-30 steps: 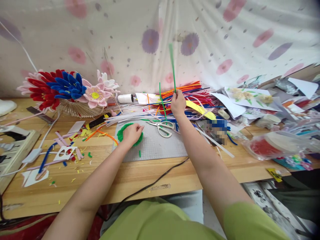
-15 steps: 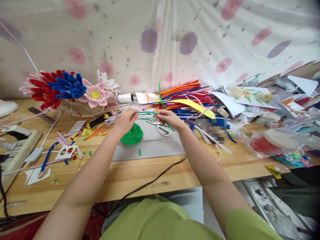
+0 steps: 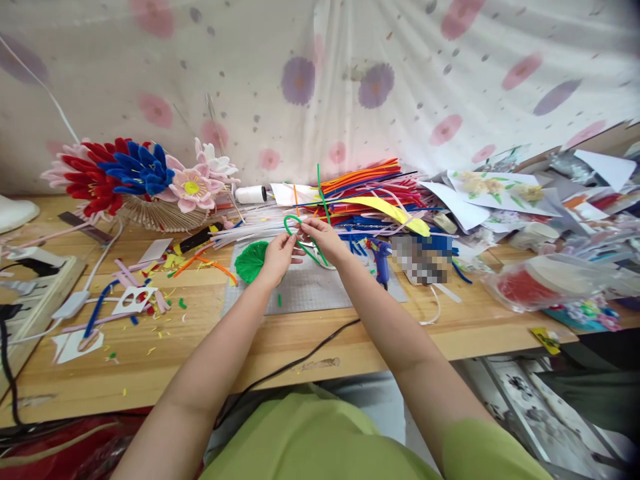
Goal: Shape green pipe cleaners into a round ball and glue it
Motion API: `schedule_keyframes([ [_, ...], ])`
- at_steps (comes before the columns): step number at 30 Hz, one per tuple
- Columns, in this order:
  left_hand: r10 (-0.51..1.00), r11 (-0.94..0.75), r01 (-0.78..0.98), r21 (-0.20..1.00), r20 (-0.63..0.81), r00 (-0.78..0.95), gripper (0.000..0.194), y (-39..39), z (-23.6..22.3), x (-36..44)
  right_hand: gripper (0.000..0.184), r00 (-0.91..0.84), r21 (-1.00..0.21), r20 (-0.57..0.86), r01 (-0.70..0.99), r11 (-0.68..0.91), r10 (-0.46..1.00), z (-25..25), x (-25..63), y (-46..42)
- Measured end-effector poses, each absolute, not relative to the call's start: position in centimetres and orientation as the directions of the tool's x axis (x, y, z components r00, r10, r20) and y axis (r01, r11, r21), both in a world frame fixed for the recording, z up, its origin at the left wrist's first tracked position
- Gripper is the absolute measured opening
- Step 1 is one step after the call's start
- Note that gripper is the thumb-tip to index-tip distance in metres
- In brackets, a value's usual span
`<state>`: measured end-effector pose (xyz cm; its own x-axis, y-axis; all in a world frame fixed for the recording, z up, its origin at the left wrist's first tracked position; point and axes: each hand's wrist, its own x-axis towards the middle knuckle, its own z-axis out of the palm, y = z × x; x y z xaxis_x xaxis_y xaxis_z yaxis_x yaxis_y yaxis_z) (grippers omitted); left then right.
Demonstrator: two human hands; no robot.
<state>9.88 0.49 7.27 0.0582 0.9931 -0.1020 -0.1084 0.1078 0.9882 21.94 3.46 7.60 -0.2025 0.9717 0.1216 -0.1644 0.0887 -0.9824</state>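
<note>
A green pipe cleaner [image 3: 291, 219] is bent into a loop between my two hands, above the grey cutting mat [image 3: 320, 300]. My left hand [image 3: 281, 257] pinches it from the left, and my right hand [image 3: 324, 239] grips it close by on the right. The fingertips of both hands nearly meet. Left of my left hand, a round green piece [image 3: 251, 261] with a ribbed surface lies on the mat, partly covered by that hand. Scissors [image 3: 324, 261] rest under my right hand, mostly hidden.
A blue glue gun [image 3: 381, 261] lies right of my hands. Behind are bundled colourful pipe cleaners [image 3: 367, 183] and a yellow strip [image 3: 395, 215]. Fuzzy flowers [image 3: 135, 173] stand back left, with scraps and a power strip [image 3: 45, 300] nearer. A black cable [image 3: 300, 367] crosses the table's front edge.
My hands have come together, the left moving right and down. The green pipe cleaner, stretched nearly straight between them before, is now curved into a loop. The glue gun has come into view.
</note>
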Motion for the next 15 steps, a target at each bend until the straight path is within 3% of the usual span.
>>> schedule_keyframes([
  [6,0.969,0.147,-0.073,0.986,-0.129,0.210,0.018,0.0,7.0,9.3,0.019,0.025,-0.970,0.110,-0.218,0.113,0.994,7.3,22.5,4.1],
  [10,0.940,0.187,-0.002,0.982,-0.179,0.289,0.024,-0.1,6.9,9.1,0.019,0.057,-0.964,0.125,-0.228,0.135,0.990,7.3,22.7,4.5],
  [15,0.938,0.200,0.096,0.975,-0.219,0.267,0.024,0.0,7.0,8.8,0.021,0.058,-0.979,0.121,-0.156,0.129,0.991,7.4,23.3,4.6],
])
